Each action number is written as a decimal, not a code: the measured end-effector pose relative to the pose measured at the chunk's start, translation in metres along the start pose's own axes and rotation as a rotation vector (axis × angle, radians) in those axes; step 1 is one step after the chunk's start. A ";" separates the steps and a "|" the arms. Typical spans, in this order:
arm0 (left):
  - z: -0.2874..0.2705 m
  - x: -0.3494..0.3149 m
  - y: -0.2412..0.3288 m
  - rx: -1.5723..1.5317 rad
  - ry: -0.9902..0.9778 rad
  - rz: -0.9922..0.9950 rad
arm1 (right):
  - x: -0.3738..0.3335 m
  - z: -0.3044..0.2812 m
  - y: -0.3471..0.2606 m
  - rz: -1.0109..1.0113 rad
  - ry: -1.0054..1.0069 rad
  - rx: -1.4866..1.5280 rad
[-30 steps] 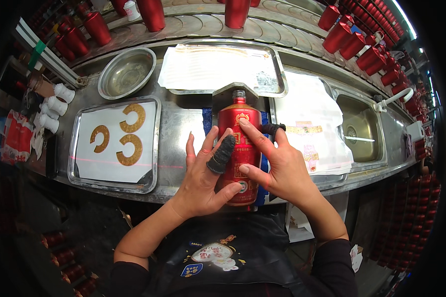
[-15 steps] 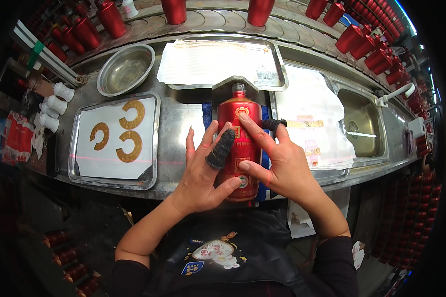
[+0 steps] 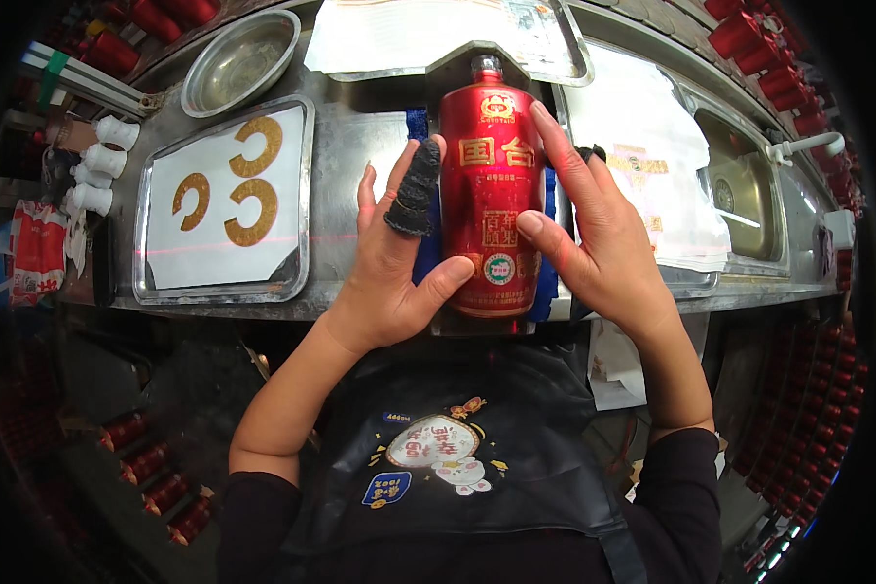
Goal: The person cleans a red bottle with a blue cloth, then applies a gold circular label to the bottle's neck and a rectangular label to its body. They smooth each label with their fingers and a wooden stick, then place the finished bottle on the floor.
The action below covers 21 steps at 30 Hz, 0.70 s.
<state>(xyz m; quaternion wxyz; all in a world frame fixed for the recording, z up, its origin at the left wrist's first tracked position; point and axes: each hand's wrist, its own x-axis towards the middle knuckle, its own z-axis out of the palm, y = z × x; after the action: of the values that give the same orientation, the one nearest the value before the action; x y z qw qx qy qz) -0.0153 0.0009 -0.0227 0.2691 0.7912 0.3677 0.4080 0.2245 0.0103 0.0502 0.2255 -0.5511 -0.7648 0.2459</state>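
Note:
A red bottle (image 3: 490,190) with gold labels lies on its side on the steel bench, neck pointing away from me, on a blue pad (image 3: 547,273). My left hand (image 3: 394,258) presses its left flank, thumb on the lower label; its index finger wears a black finger cot. My right hand (image 3: 594,234) cups the bottle's right side, thumb on the front.
A steel tray (image 3: 146,282) at the left holds a white sheet with three gold C-shaped pieces (image 3: 248,209). A steel bowl (image 3: 240,60) sits behind it. White paper sheets (image 3: 652,156) and a sink (image 3: 749,195) lie to the right. Red bottles (image 3: 759,49) line the back.
The view has drawn closer to the bench. Both hands stay on the bottle; the right fingers have slid up along its side.

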 end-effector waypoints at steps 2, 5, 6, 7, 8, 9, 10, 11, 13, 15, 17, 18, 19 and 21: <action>0.000 -0.002 0.001 -0.034 0.012 0.005 | -0.004 -0.002 -0.002 -0.015 -0.017 -0.035; 0.001 0.000 0.002 0.002 -0.026 0.032 | -0.004 -0.001 -0.003 -0.082 -0.012 -0.106; 0.001 0.001 0.003 0.017 -0.043 0.045 | -0.003 0.000 -0.003 -0.093 0.005 -0.118; 0.001 0.002 0.004 0.020 -0.057 0.039 | -0.001 0.002 -0.002 -0.112 0.016 -0.131; 0.001 0.002 0.004 0.023 -0.072 0.031 | 0.001 0.004 -0.001 -0.132 0.027 -0.146; 0.001 0.003 0.005 0.024 -0.082 0.020 | 0.001 0.005 0.000 -0.097 0.005 -0.081; 0.000 0.003 0.005 0.024 -0.081 0.022 | 0.002 0.006 0.001 -0.091 0.002 -0.085; 0.000 0.003 0.005 0.020 -0.077 0.020 | 0.002 0.007 0.002 -0.087 -0.001 -0.089; 0.000 0.003 0.004 0.011 -0.072 0.022 | 0.001 0.005 0.003 -0.081 -0.005 -0.068; 0.000 0.003 0.003 -0.001 -0.063 0.045 | 0.000 0.002 0.004 -0.085 -0.011 -0.020; 0.000 0.003 0.001 -0.097 -0.016 0.009 | -0.003 -0.002 0.004 -0.044 -0.027 -0.021; 0.000 0.002 0.001 -0.156 0.002 -0.015 | -0.004 -0.003 0.004 -0.022 -0.034 -0.040; 0.000 0.002 0.001 -0.133 0.002 0.004 | -0.005 -0.004 0.004 -0.025 -0.038 -0.052; 0.000 0.002 0.002 -0.125 -0.020 0.019 | -0.006 -0.004 0.004 -0.147 -0.021 -0.028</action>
<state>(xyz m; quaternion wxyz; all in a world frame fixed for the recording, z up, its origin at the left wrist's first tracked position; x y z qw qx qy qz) -0.0138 0.0016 -0.0199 0.3178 0.7804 0.3314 0.4244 0.2316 0.0059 0.0502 0.2271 -0.4940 -0.8088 0.2240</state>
